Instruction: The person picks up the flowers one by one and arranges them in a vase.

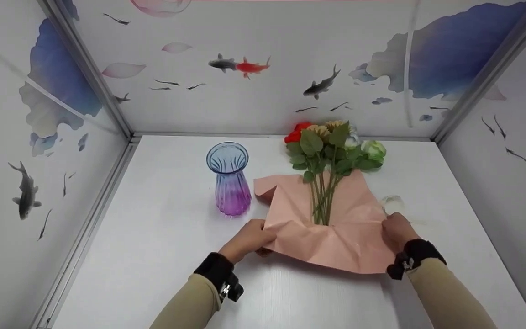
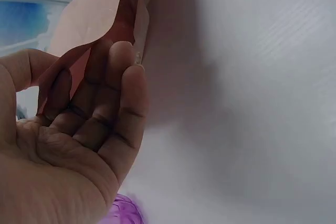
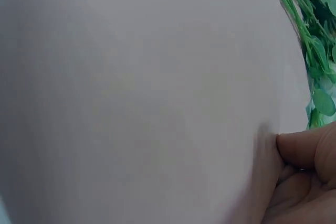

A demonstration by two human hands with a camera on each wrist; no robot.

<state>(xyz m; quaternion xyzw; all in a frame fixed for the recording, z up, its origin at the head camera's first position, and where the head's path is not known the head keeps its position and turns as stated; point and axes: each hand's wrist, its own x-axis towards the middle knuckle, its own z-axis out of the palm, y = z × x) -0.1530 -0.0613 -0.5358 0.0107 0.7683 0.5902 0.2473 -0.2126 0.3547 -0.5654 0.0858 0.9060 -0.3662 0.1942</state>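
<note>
A sheet of pink wrapping paper lies under a bouquet of artificial flowers, its near part folded up over the lower stems. At the paper's left edge my left hand pinches it between thumb and fingers; the left wrist view shows the hand with the paper between thumb and forefinger. My right hand grips the right edge. In the right wrist view the paper fills most of the picture, with the right thumb pressed on it. The stem ends are hidden beneath the fold.
A ribbed glass vase, blue above and purple below, stands upright left of the paper. A pale roll of ribbon or tape lies by the right hand. White panels with painted fish enclose the white table at the back and sides.
</note>
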